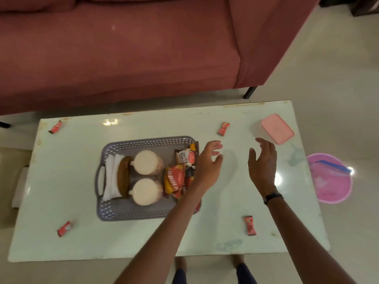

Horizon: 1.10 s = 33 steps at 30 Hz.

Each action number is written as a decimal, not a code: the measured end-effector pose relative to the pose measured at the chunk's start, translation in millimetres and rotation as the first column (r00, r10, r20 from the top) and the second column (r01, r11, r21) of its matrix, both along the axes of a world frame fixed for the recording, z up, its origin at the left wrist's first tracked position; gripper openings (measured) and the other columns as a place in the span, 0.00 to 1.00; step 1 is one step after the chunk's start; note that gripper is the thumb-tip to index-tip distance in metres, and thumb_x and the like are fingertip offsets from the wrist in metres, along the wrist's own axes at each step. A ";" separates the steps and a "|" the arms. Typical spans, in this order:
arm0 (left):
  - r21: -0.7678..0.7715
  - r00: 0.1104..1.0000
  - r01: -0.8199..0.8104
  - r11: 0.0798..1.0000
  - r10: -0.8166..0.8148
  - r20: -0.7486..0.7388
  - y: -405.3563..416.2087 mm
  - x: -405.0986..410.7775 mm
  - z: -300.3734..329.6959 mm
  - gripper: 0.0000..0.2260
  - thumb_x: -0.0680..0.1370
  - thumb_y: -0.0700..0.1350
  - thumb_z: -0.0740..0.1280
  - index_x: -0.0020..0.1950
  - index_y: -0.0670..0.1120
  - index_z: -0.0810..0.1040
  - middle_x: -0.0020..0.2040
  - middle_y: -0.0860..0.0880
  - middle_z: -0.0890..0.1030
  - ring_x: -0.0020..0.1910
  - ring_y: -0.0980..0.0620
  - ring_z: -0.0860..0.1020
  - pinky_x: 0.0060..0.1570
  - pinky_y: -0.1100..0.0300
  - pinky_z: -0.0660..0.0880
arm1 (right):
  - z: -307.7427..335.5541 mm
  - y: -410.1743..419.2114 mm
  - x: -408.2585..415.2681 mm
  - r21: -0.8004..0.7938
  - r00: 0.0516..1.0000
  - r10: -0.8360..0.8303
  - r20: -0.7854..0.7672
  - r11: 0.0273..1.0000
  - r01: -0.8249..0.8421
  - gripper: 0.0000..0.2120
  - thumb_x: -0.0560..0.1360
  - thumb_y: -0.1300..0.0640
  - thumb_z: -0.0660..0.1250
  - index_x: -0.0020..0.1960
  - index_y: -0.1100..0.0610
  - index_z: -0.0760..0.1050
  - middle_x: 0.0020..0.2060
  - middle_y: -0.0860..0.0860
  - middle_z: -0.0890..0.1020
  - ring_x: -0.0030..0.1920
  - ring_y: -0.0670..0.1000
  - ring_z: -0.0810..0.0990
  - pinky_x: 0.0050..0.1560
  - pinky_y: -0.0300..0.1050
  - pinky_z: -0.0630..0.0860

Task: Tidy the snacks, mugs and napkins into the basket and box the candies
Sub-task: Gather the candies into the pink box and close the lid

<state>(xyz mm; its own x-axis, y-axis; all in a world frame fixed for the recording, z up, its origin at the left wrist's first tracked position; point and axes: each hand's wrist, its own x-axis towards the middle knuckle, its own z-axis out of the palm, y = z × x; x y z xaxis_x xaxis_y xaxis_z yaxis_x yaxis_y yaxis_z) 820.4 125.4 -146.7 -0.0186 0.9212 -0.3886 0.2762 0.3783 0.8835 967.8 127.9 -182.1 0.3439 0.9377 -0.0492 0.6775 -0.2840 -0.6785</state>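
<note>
A grey woven basket (114,146) in the middle of the white table (71,247) holds white napkins (110,177), a brown piece (123,177), two mugs (146,162) (145,191) and snack packets (176,179). My left hand (209,162) hovers open over the basket's right edge. My right hand (262,160) is open to its right, just short of a pink-lidded box (276,128) with its lid on. Red candies lie apart on the table: far left (55,127), far middle (223,128), near left (64,228), near right (250,225).
A maroon sofa (123,48) runs along the table's far side. On the floor to the right lies a pink round item (330,179) with a blue strip. My feet (180,263) stand at the table's near edge. A beige seat (10,175) is at the left.
</note>
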 end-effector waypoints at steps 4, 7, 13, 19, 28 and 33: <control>-0.154 0.990 -0.004 0.988 0.026 0.141 14.5 60.4 -20.3 0.16 0.78 0.39 0.61 0.65 0.47 0.69 0.65 0.50 0.75 0.60 0.51 0.76 0.60 0.54 0.74 | -18.9 40.7 66.4 -0.098 0.970 0.109 0.217 0.991 -0.089 0.26 0.74 0.62 0.66 0.70 0.65 0.62 0.70 0.62 0.66 0.70 0.63 0.64 0.69 0.55 0.64; -0.240 0.966 -0.056 0.969 0.113 0.231 21.8 93.4 -35.9 0.16 0.78 0.38 0.61 0.65 0.47 0.69 0.66 0.50 0.75 0.54 0.53 0.76 0.58 0.54 0.74 | -38.8 67.1 106.5 -0.206 0.925 0.208 0.317 0.967 -0.147 0.34 0.74 0.55 0.68 0.74 0.64 0.57 0.74 0.63 0.60 0.73 0.63 0.59 0.74 0.56 0.57; -0.316 0.959 -0.091 0.944 0.169 0.230 26.3 126.0 -59.3 0.17 0.78 0.38 0.60 0.66 0.46 0.69 0.66 0.50 0.75 0.55 0.55 0.75 0.59 0.54 0.73 | -65.5 83.6 136.8 -0.270 0.893 0.332 0.304 0.929 -0.253 0.32 0.73 0.50 0.68 0.71 0.60 0.62 0.69 0.61 0.66 0.67 0.63 0.66 0.58 0.59 0.75; -0.482 0.904 -0.192 0.855 0.346 0.252 7.2 131.8 -71.0 0.17 0.80 0.45 0.61 0.69 0.47 0.66 0.68 0.47 0.72 0.62 0.51 0.73 0.62 0.54 0.72 | -57.9 28.6 119.4 -0.317 0.889 0.390 0.239 0.897 -0.308 0.34 0.70 0.46 0.71 0.71 0.56 0.64 0.64 0.60 0.70 0.61 0.62 0.71 0.47 0.53 0.78; -0.592 0.767 -0.283 0.755 0.549 0.333 -24.9 125.2 -79.3 0.36 0.66 0.73 0.55 0.63 0.52 0.75 0.61 0.42 0.79 0.61 0.42 0.77 0.64 0.42 0.72 | -14.6 -58.8 67.3 -0.337 0.962 0.218 -0.165 0.904 -0.263 0.31 0.71 0.40 0.67 0.71 0.45 0.65 0.64 0.57 0.72 0.59 0.56 0.77 0.53 0.49 0.78; -0.587 0.781 -0.289 0.757 0.541 0.313 -27.1 111.6 -84.1 0.28 0.72 0.71 0.51 0.58 0.55 0.76 0.56 0.46 0.81 0.57 0.43 0.79 0.62 0.38 0.73 | -6.0 -53.3 75.1 -0.349 0.894 0.146 -0.423 0.885 -0.309 0.26 0.72 0.44 0.68 0.69 0.44 0.67 0.56 0.50 0.74 0.55 0.51 0.77 0.47 0.30 0.73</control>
